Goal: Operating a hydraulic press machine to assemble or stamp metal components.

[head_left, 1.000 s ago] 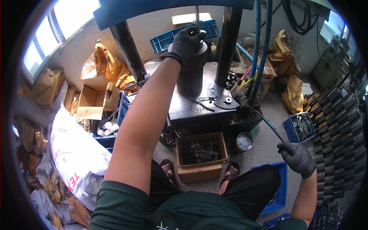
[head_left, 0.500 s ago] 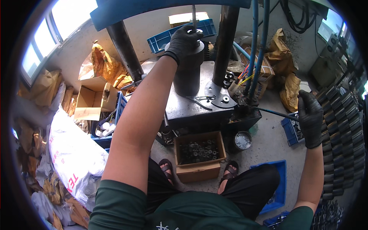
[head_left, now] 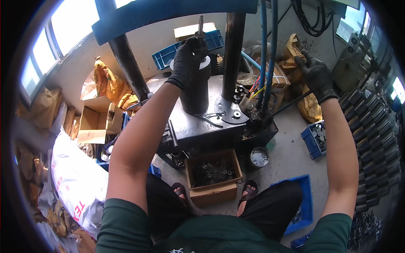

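My left hand (head_left: 188, 59), in a black glove, is closed around the lower part of an upright metal rod (head_left: 201, 24) with a dark collar. It is at the top of a thick dark cylinder (head_left: 195, 92) with a pale rim, standing on the steel table (head_left: 168, 120) of a press. The rod's lower end is hidden by my fingers. My gloved right hand (head_left: 316, 76) is raised at the right, fingers stretched upward and thumb apart. A dark lever (head_left: 291, 103) slopes up to the heel of this hand and seems to touch it. Pliers (head_left: 209, 118) lie before the cylinder.
A blue press beam (head_left: 173, 19) spans overhead between dark columns (head_left: 233, 57). Blue hoses (head_left: 271, 55) hang right of them. A cardboard box (head_left: 213, 194) of small round parts stands between my feet, beside a tin (head_left: 259, 157). Stacked dark tubes (head_left: 371, 143) line the right side.
My right hand has risen, and the lever has swung up with it. The left hand stays at the cylinder top, where the rod and its collar now show more. The whole view has shifted slightly.
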A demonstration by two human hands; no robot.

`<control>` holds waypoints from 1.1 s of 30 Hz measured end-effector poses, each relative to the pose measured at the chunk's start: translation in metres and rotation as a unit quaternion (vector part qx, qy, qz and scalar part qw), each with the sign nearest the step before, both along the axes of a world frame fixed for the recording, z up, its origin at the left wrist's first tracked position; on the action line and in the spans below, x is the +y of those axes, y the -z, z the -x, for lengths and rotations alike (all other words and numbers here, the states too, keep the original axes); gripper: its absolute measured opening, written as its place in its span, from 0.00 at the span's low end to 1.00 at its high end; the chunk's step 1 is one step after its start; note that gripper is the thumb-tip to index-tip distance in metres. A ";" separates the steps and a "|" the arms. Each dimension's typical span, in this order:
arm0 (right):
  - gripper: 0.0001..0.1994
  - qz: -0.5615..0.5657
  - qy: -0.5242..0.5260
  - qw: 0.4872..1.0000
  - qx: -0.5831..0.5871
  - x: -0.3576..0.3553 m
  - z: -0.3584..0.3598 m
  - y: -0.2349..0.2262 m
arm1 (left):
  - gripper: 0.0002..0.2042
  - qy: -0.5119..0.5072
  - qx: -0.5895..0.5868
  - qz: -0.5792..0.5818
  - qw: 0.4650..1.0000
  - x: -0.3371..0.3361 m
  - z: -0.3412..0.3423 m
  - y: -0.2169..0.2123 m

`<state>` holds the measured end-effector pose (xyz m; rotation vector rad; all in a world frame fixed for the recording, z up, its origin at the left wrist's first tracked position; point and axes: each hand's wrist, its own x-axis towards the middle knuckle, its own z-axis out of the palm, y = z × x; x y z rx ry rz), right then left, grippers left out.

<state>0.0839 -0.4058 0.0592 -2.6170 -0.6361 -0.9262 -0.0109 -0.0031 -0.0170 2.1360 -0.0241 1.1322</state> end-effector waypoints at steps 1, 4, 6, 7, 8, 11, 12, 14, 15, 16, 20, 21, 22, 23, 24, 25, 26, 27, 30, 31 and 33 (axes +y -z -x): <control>0.28 -0.004 -0.003 1.000 -0.011 -0.001 0.004 -0.001 | 0.20 -0.011 -0.036 -0.047 0.998 -0.007 0.011 0.002; 0.29 0.001 -0.022 1.000 -0.005 -0.005 0.020 0.002 | 0.16 0.071 -0.037 -0.024 0.997 -0.037 0.053 0.019; 0.26 0.008 -0.062 0.998 -0.028 -0.010 0.037 0.007 | 0.17 0.089 -0.054 -0.117 0.988 -0.060 0.093 0.045; 0.22 0.013 -0.100 0.993 -0.056 -0.013 0.047 0.011 | 0.19 0.157 -0.030 -0.033 0.987 -0.073 0.118 0.062; 0.20 0.020 -0.136 0.989 -0.063 -0.017 0.060 0.015 | 0.22 0.359 -0.023 0.295 0.885 -0.084 0.138 0.076; 0.16 0.042 -0.214 0.975 -0.052 -0.033 0.110 0.032 | 0.24 0.347 -0.008 0.379 0.858 -0.098 0.186 0.107; 0.17 0.055 -0.200 0.978 -0.023 -0.035 0.129 0.041 | 0.25 0.310 0.036 0.237 0.920 -0.097 0.198 0.113; 0.17 0.157 -0.241 0.957 -0.018 -0.044 0.174 0.060 | 0.26 0.259 0.077 0.098 0.958 -0.096 0.210 0.120; 0.18 0.192 -0.259 0.946 -0.022 -0.042 0.193 0.073 | 0.28 0.267 0.089 0.044 0.958 -0.099 0.215 0.122; 0.19 0.139 -0.335 0.932 -0.007 -0.034 0.207 0.089 | 0.30 0.274 0.102 -0.012 0.956 -0.100 0.218 0.122; 0.26 -0.008 -0.348 0.878 0.329 0.015 0.232 0.149 | 0.33 0.279 0.039 -0.130 0.951 -0.108 0.220 0.115; 0.30 -0.188 -0.354 0.761 0.509 0.035 0.228 0.163 | 0.34 0.273 0.064 -0.158 0.947 -0.110 0.223 0.114; 0.34 -0.354 -0.293 0.592 0.662 0.051 0.228 0.174 | 0.34 0.272 0.059 -0.158 0.947 -0.112 0.224 0.113; 0.34 -0.351 -0.327 0.580 0.658 0.064 0.230 0.185 | 0.34 0.277 0.065 -0.145 0.948 -0.114 0.225 0.112; 0.37 -0.419 -0.291 0.483 0.712 0.077 0.228 0.194 | 0.34 0.282 0.072 -0.133 0.947 -0.116 0.225 0.113; 0.40 -0.485 -0.241 0.375 0.752 0.086 0.227 0.201 | 0.32 0.315 0.082 -0.086 0.942 -0.117 0.224 0.114; 0.40 -0.479 -0.245 0.372 0.757 0.092 0.228 0.207 | 0.32 0.312 0.087 -0.085 0.942 -0.115 0.223 0.116; 0.39 -0.489 -0.206 0.368 0.764 0.094 0.229 0.212 | 0.29 0.333 0.138 -0.032 0.932 -0.114 0.223 0.119; 0.37 -0.468 -0.203 0.314 0.801 0.097 0.229 0.224 | 0.24 0.358 0.261 0.056 0.895 -0.109 0.220 0.130; 0.36 -0.434 -0.214 0.294 0.825 0.098 0.228 0.227 | 0.21 0.349 0.322 0.078 0.877 -0.107 0.218 0.133; 0.35 -0.435 -0.222 0.295 0.821 0.103 0.227 0.233 | 0.20 0.361 0.319 0.102 0.870 -0.104 0.216 0.138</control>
